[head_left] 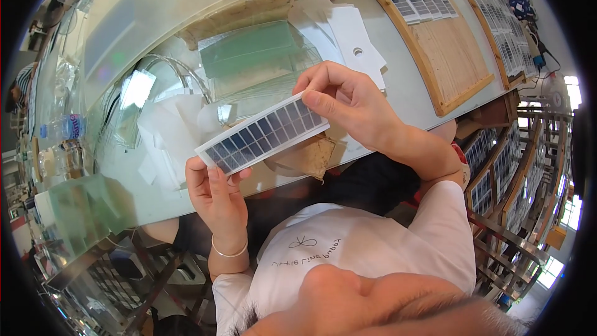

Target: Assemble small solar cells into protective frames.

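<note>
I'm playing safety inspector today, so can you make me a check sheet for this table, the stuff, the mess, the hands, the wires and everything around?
Surface: pale, shiny table, partly covered.
Job's things: small panel with dark cells and a white border, tilted, held at both ends.
Clutter: green glass sheets, white sheets, a torn brown piece, a clear bottle.
Hands: left hand pinches the lower end; right hand pinches the upper end.
Cables: dark cords at far right; their ends are unclear.
Surroundings: wooden tray with more panels; metal rack at right.
</note>
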Demonstrator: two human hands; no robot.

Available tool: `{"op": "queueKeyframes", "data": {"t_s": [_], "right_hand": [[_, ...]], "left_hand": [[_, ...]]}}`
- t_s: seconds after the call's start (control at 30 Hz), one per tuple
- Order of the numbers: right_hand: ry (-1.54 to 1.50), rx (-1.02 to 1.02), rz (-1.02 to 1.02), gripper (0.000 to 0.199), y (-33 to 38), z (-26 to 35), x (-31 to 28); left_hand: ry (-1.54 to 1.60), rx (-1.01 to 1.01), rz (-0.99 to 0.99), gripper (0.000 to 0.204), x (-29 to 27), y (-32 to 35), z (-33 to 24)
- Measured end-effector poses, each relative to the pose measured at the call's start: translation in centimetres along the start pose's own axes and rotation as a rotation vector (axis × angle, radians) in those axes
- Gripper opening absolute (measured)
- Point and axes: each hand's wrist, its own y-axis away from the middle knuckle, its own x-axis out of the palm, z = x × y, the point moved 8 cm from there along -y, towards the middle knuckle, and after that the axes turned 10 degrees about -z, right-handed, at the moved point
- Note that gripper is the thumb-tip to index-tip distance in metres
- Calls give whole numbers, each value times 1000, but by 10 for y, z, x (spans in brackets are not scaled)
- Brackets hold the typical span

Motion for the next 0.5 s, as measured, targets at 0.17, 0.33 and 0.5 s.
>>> {"op": "queueKeyframes", "data": {"t_s": [0.17, 0.33, 0.5], "right_hand": [[-109, 81, -84, 14, 0, -10, -2], [-99, 60, -102, 14, -1, -13, -4], [0, -47, -81, 16, -1, -2, -3]], "left_hand": [[70, -41, 42, 17, 4, 1, 2], [28, -28, 54, 16, 3, 2, 3], [-22, 9, 73, 15, 5, 3, -3]]}}
